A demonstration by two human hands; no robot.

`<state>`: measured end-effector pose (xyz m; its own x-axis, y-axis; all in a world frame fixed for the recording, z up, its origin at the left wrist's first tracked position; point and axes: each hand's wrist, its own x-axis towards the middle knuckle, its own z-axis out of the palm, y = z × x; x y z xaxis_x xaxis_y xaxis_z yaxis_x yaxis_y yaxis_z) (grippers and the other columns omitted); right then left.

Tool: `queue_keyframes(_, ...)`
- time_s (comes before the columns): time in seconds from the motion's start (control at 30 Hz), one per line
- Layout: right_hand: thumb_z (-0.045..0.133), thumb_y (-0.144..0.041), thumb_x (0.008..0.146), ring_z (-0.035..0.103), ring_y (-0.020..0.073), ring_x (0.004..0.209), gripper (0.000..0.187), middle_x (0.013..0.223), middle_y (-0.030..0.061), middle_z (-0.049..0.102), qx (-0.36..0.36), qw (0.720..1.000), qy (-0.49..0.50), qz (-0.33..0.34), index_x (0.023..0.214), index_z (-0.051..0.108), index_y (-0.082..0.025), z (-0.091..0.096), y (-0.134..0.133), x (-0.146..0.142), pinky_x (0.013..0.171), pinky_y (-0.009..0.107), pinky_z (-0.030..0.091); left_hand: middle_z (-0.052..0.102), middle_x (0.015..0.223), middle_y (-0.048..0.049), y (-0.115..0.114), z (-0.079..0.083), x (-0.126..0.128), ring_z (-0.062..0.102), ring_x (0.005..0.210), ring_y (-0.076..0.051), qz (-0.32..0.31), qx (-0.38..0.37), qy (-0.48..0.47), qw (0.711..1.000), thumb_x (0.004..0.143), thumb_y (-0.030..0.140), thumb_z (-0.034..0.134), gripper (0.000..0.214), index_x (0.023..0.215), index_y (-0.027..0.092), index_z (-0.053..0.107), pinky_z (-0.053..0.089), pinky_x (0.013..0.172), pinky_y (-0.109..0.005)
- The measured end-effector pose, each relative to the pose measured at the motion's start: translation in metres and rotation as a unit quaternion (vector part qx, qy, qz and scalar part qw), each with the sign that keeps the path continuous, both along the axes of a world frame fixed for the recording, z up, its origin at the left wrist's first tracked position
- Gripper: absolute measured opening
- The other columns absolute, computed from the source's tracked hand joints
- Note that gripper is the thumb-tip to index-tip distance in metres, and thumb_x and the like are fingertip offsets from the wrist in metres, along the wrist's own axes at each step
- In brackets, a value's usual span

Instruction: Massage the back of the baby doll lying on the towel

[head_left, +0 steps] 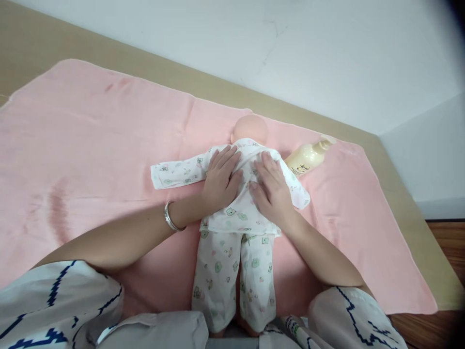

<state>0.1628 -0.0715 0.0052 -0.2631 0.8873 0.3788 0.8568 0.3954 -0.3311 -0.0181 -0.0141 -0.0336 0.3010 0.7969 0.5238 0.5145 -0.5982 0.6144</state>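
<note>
Baby doll (236, 220) in a printed top and trousers is lying lengthwise on the pink blanket (105, 145), its bald head pointing away from the person; it seems to be facing down, though the hands are covering part of it. Both left hand (222, 180) and right hand (273, 194) are resting flat on its upper torso, fingers extended and gripping nothing, with the doll directly beneath them. A cream bottle (307, 158) is sitting just beside the sleeve nearer the right hand.
</note>
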Motion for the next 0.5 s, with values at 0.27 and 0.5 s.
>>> queue_keyframes(0.27,0.039,-0.047,0.101,0.005,0.0301,0.160,0.066,0.172,0.0103,0.017,-0.027,0.999,-0.033,0.025,0.161,0.022,-0.024,-0.005,0.009,0.002,0.127,0.065,0.012,0.051,0.154,-0.0129,0.000,-0.002,0.000,0.038,0.150,-0.025,0.001,0.011,-0.003,1.000,0.099,0.029,0.039,0.045,0.141,0.018,0.051,0.025,0.126,-0.053)
queue_keyframes(0.5,0.034,-0.044,0.104,0.002,0.0285,0.161,0.061,0.172,0.0100,0.016,-0.079,0.995,-0.064,0.021,0.161,0.024,-0.025,-0.006,0.014,-0.001,0.126,0.066,0.011,0.052,0.154,-0.0116,0.004,-0.004,0.001,0.039,0.150,-0.025,0.003,0.017,0.000,1.000,0.099,0.031,0.038,0.046,0.141,0.020,0.053,0.026,0.125,-0.054)
